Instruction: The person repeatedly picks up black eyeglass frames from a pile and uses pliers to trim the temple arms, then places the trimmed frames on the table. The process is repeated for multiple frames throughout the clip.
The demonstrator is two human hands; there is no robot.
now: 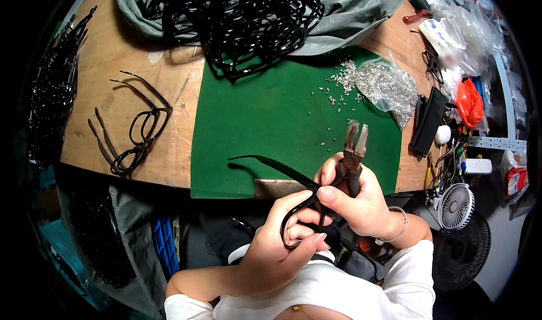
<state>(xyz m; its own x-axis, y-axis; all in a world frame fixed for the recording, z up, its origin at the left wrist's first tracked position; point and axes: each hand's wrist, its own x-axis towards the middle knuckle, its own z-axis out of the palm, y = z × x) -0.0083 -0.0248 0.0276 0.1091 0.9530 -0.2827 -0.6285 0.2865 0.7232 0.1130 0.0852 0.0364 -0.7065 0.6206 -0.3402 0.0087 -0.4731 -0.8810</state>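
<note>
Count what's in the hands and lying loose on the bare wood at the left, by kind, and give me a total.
Black eyeglass frames in the left hand: 1
Pliers in the right hand: 1
Black eyeglass frames lying on the wood: 2
Total: 4

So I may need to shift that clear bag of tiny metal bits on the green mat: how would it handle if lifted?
The clear bag would probably sag, being thin, crumpled plastic. It looks heavy for its size, packed with metal bits. It appears open, with loose bits scattered on the green mat, so tilting would likely spill more.
</note>
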